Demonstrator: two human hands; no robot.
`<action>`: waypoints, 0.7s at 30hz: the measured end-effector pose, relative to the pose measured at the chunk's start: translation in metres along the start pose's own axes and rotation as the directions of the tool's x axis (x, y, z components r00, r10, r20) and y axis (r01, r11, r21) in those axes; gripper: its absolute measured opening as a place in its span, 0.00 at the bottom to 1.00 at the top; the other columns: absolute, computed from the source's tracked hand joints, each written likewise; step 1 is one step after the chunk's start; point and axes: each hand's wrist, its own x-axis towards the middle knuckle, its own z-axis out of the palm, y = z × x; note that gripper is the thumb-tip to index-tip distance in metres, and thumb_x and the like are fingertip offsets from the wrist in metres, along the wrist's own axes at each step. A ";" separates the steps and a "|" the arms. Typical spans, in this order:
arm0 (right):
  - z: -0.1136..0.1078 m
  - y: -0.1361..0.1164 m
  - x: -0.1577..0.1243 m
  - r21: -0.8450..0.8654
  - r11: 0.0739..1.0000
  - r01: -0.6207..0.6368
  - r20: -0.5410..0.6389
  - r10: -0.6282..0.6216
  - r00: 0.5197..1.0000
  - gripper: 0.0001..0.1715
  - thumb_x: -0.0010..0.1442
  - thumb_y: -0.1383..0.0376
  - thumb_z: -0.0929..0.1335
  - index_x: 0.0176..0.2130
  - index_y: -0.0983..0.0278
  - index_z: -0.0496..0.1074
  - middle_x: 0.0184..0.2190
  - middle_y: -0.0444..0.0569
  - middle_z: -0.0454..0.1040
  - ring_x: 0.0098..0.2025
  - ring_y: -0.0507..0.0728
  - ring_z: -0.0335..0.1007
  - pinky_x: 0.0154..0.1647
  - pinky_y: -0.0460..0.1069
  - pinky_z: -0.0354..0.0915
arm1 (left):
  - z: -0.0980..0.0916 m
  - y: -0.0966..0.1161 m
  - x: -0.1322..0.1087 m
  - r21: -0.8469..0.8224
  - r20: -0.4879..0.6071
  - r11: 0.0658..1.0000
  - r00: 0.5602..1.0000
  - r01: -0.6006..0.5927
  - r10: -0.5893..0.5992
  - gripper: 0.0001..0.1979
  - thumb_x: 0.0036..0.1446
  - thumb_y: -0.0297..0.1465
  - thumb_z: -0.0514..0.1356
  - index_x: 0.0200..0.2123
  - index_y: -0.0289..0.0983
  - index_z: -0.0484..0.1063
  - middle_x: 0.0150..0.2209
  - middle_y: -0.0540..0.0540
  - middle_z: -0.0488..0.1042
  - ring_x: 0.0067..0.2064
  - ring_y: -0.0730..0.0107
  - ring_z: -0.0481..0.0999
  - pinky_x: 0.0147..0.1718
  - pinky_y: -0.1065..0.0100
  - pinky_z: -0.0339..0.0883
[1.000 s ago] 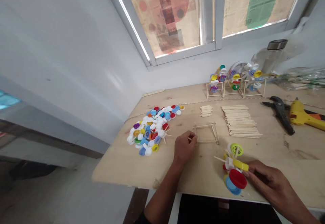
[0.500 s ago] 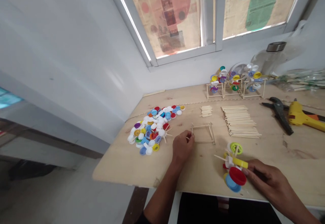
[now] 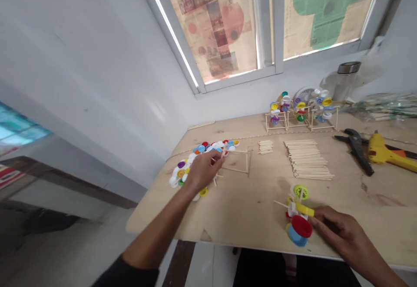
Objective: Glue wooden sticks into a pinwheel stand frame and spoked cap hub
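At twelve o'clock, three cap-wheel stands [image 3: 299,112] stood finished; left hand [image 3: 203,170] pinched a stick frame [image 3: 234,170], right hand [image 3: 339,228] gripped a cap wheel [image 3: 299,219].

Nothing legible: newspaper sheets [image 3: 211,26] covering window [image 3: 278,26] are showing print (too small, too blurred to read); glue gun [image 3: 381,154] and bottle caps [image 3: 201,149] are showing no readable marks either.

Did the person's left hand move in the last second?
Yes: the left hand moved leftward, away from the stacked wooden sticks, and is now over the bottle caps.
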 end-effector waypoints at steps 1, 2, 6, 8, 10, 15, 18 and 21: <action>0.001 0.001 0.000 -0.001 1.000 -0.001 -0.004 0.001 1.000 0.16 0.57 0.53 0.65 0.31 0.61 0.75 0.26 0.46 0.75 0.28 0.52 0.72 0.29 0.41 0.67 | -0.016 0.001 0.007 0.030 -0.001 0.999 1.000 -0.009 0.009 0.08 0.50 0.34 0.57 0.23 0.38 0.71 0.21 0.52 0.72 0.25 0.71 0.69 0.26 0.71 0.58; 0.001 0.002 0.000 -0.001 1.000 -0.001 -0.008 0.001 1.000 0.16 0.57 0.53 0.65 0.31 0.61 0.75 0.26 0.45 0.75 0.27 0.51 0.71 0.29 0.41 0.67 | -0.033 0.001 0.015 0.051 -0.012 0.999 1.000 -0.013 0.013 0.08 0.49 0.34 0.57 0.22 0.38 0.71 0.20 0.52 0.72 0.24 0.71 0.69 0.26 0.71 0.58; 0.003 0.006 -0.001 -0.006 1.000 0.009 -0.005 -0.009 1.000 0.16 0.57 0.53 0.65 0.32 0.61 0.76 0.29 0.47 0.76 0.31 0.53 0.73 0.31 0.41 0.67 | -0.109 0.003 0.048 0.049 -0.140 0.996 0.988 0.072 -0.064 0.04 0.44 0.32 0.60 0.23 0.38 0.72 0.19 0.53 0.71 0.24 0.72 0.69 0.26 0.70 0.60; 0.003 0.009 -0.001 -0.010 1.000 0.017 0.015 -0.017 1.000 0.17 0.58 0.53 0.65 0.33 0.61 0.76 0.29 0.48 0.77 0.32 0.54 0.73 0.33 0.42 0.68 | -0.147 0.004 0.060 -0.073 -0.295 0.993 0.949 0.093 -0.110 0.05 0.46 0.32 0.59 0.23 0.37 0.70 0.22 0.52 0.72 0.23 0.73 0.68 0.25 0.70 0.61; 0.002 0.011 0.000 -0.015 0.999 0.030 0.035 -0.029 0.999 0.18 0.58 0.53 0.65 0.31 0.62 0.76 0.27 0.47 0.77 0.30 0.54 0.73 0.32 0.42 0.68 | -0.178 0.003 0.065 -0.115 -0.413 0.991 0.904 0.071 -0.113 0.06 0.49 0.35 0.59 0.24 0.40 0.68 0.25 0.53 0.73 0.25 0.73 0.70 0.26 0.69 0.64; 0.002 0.016 0.002 -0.004 0.997 0.072 0.031 -0.072 0.997 0.20 0.57 0.52 0.65 0.26 0.62 0.76 0.22 0.46 0.74 0.27 0.53 0.71 0.29 0.41 0.68 | -0.186 -0.007 0.069 -0.361 -0.522 0.932 0.829 -0.001 -0.201 0.10 0.47 0.35 0.64 0.21 0.40 0.66 0.24 0.54 0.73 0.24 0.77 0.70 0.20 0.74 0.65; 0.004 0.018 0.002 0.025 0.997 0.078 0.005 -0.078 0.997 0.17 0.54 0.52 0.66 0.28 0.62 0.77 0.22 0.47 0.75 0.28 0.55 0.72 0.31 0.42 0.69 | -0.143 -0.015 0.075 -0.369 -0.451 0.929 0.872 0.012 -0.190 0.10 0.48 0.35 0.62 0.21 0.39 0.66 0.22 0.53 0.73 0.21 0.78 0.68 0.18 0.75 0.64; 0.008 0.018 -0.001 0.035 0.998 0.049 -0.014 -0.048 0.999 0.16 0.55 0.53 0.66 0.32 0.59 0.78 0.24 0.46 0.75 0.30 0.55 0.73 0.37 0.43 0.69 | -0.084 -0.019 0.088 -0.366 -0.330 0.930 0.930 0.031 -0.161 0.07 0.49 0.33 0.60 0.23 0.37 0.68 0.22 0.50 0.74 0.20 0.77 0.68 0.17 0.74 0.65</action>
